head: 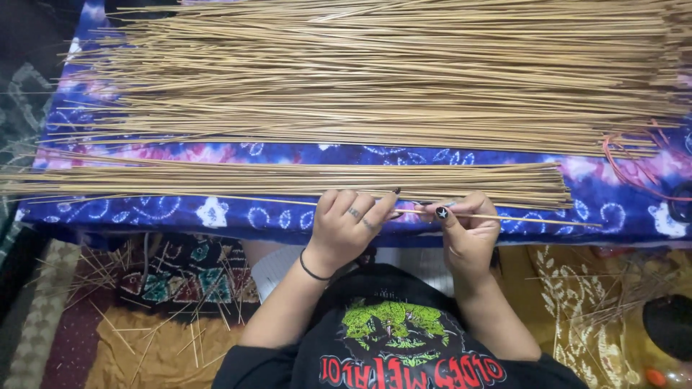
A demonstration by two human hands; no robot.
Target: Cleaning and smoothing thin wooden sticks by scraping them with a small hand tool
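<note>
One long thin tan stick lies across the front of a blue and purple patterned cloth. My left hand pinches it near the middle, and my right hand, with dark painted nails, grips it just to the right. The stick reaches left to about the cloth's left part and right past my right hand. Just beyond my hands lies a flat bundle of the same sticks. A much larger heap of sticks covers the far half of the cloth.
Red cord lies at the right end of the heap. Loose stick pieces are scattered on the patterned mats on the floor at left and at right. A dark round object sits at the lower right.
</note>
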